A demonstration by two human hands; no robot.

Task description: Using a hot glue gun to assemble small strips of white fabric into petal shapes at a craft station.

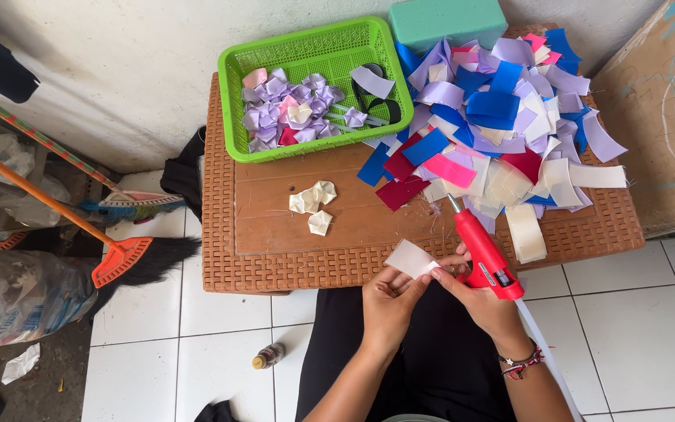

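Both your hands meet at the worktop's (291,270) front edge: left hand (388,305) pinches a white ribbon piece (410,258), right hand (482,301) grips the red glue gun (484,254).

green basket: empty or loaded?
Loaded, partly. The green basket holds a heap of folded lilac ribbon pieces on its left side; the right side's mesh floor shows mostly bare.
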